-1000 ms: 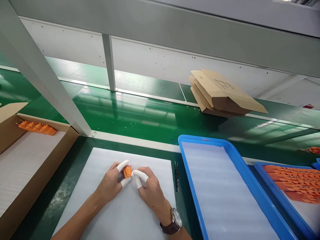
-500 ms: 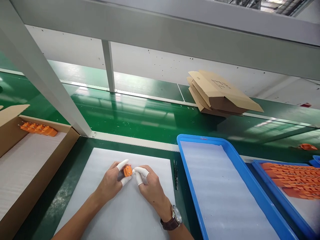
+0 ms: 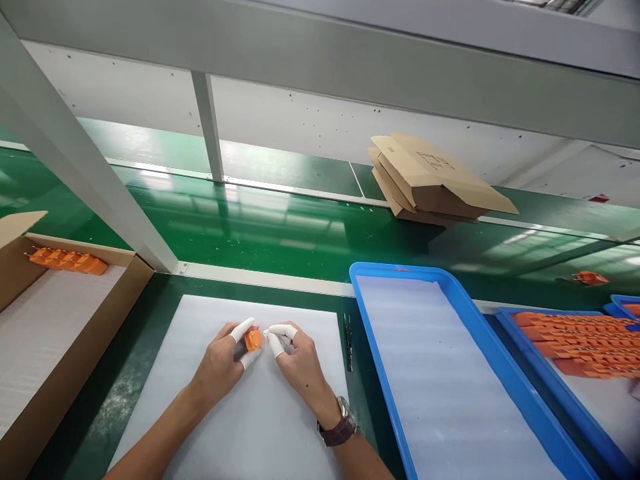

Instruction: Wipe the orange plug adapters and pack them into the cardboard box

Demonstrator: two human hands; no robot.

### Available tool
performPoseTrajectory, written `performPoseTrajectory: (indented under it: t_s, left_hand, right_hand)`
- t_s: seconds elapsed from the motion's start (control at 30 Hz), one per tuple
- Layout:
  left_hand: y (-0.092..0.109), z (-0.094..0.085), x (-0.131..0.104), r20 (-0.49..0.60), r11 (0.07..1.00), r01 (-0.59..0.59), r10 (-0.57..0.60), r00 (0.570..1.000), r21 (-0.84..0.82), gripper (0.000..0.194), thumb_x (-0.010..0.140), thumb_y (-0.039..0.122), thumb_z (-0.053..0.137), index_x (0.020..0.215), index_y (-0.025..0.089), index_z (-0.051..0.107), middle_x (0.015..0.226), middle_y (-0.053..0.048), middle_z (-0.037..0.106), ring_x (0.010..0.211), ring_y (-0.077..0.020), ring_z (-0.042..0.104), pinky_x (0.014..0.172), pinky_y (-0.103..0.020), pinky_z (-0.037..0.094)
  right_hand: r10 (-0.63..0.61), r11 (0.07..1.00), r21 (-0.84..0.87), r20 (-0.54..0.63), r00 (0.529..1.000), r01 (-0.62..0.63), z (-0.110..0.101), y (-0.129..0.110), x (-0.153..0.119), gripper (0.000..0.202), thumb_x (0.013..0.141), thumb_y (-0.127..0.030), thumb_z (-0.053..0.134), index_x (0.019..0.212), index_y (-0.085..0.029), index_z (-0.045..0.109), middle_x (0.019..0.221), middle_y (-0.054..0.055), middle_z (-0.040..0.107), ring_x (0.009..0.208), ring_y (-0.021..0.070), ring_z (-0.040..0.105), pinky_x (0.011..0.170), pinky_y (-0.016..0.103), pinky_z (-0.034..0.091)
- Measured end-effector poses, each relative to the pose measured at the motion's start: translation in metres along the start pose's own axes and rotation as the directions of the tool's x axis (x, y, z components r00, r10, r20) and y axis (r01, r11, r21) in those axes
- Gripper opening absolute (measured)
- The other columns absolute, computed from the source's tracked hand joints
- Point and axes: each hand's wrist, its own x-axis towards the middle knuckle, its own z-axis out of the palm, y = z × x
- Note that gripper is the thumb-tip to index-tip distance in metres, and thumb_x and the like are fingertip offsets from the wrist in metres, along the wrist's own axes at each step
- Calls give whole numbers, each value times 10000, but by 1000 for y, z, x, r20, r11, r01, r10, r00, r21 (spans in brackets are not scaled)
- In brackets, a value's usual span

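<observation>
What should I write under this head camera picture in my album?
Two hands work on a small orange plastic piece above a white sheet.

Factory workbench

I'm at a workstation in what looks like a factory: a long green bench (image 3: 280, 233) under grey metal framing (image 3: 320, 40), blue trays (image 3: 367, 313) with rows of matching orange parts (image 3: 575, 340), an open cardboard box (image 3: 100, 320), and white covers (image 3: 243, 329) on my fingertips.

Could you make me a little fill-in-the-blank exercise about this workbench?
The left hand holds a piece coloured ____.
The watch is on the person's ____ wrist.
The nearest tray is coloured ____.
The open box is made of ____.

Missing words: orange; right; blue; cardboard.
</observation>
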Motion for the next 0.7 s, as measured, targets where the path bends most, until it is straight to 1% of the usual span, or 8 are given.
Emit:
performPoseTrajectory:
  t_s: [0.1, 0.2, 0.33, 0.43, 0.5, 0.6, 0.63, 0.7]
  left_hand:
    - [0, 0, 0, 6, 1000, 9, -9, 1000, 1, 508, 936, 204, 617, 1420, 300, 493, 1223, -42, 683, 1155, -237, 679, 968, -401, 607]
    - [0, 0, 0, 1, 1000, -3, 3, 1000, 5, 503, 938, 187, 604, 1417, 296, 497, 1217, -45, 683, 1150, -235, 679, 952, -393, 613]
    - [-2, 2, -1, -2, 999, -50, 50, 999, 3, 496, 957, 190, 585, 1428, 301, 478, 1235, -60, 666, 1165, -242, 665, 955, -414, 609]
    - [-2, 2, -1, 5, 999, -40, 40, 999, -21, 508, 962, 197, 583, 1444, 297, 457, 1244, -64, 657, 1181, -241, 656, 961, -412, 608]
    - [-2, 2, -1, 14, 999, -23, 23, 1000, -37, 522, 955, 185, 585, 1448, 295, 451, 1246, -59, 655, 1185, -235, 653, 975, -405, 604]
    - [0, 1, 0, 21, 998, -22, 23, 1000, -58, 527, 953, 160, 572, 1448, 297, 451, 1236, -51, 653, 1192, -224, 645, 1002, -396, 592]
    - [1, 1, 0, 20, 998, -29, 30, 999, -63, 530, 958, 155, 564, 1453, 298, 444, 1232, -52, 651, 1196, -222, 640, 1005, -395, 590]
    - [2, 1, -1, 17, 997, -43, 44, 999, -63, 536, 970, 154, 550, 1470, 300, 422, 1235, -60, 642, 1201, -223, 632, 1000, -400, 590]
  right_hand:
    - [21, 1000, 21, 27, 999, -22, 0, -2, -2, 141, 921, -197, 598, 980, -228, 722, 915, 28, 707, 745, 167, 631, 649, 283, 534]
    - [-7, 998, 56, 69, 998, 3, 3, -4, -3, 158, 914, -177, 592, 993, -235, 715, 953, 27, 709, 796, 174, 654, 692, 286, 553]
    - [-57, 998, 7, 13, 998, 57, 3, -3, 1, 157, 926, -183, 584, 1004, -230, 712, 979, 40, 707, 865, 189, 664, 735, 302, 555]
    - [-44, 999, -3, -19, 999, 44, 0, -1, 2, 146, 936, -200, 587, 996, -230, 717, 985, 44, 710, 860, 188, 663, 733, 304, 555]
    - [-30, 999, 29, 23, 999, 30, -1, -1, 1, 153, 936, -196, 592, 1016, -239, 714, 995, 35, 713, 858, 182, 666, 746, 302, 558]
    - [-65, 997, 51, 98, 993, 60, 0, -3, -1, 192, 939, -174, 574, 1059, -250, 703, 1025, 30, 713, 904, 183, 672, 788, 307, 564]
    - [-83, 996, 40, 92, 992, 80, 0, -3, -1, 199, 943, -172, 566, 1067, -250, 701, 1032, 35, 712, 918, 186, 672, 803, 315, 565]
    - [-120, 993, 3, 37, 992, 120, 0, -3, 0, 194, 950, -181, 560, 1064, -245, 703, 1029, 46, 711, 925, 196, 672, 816, 333, 568]
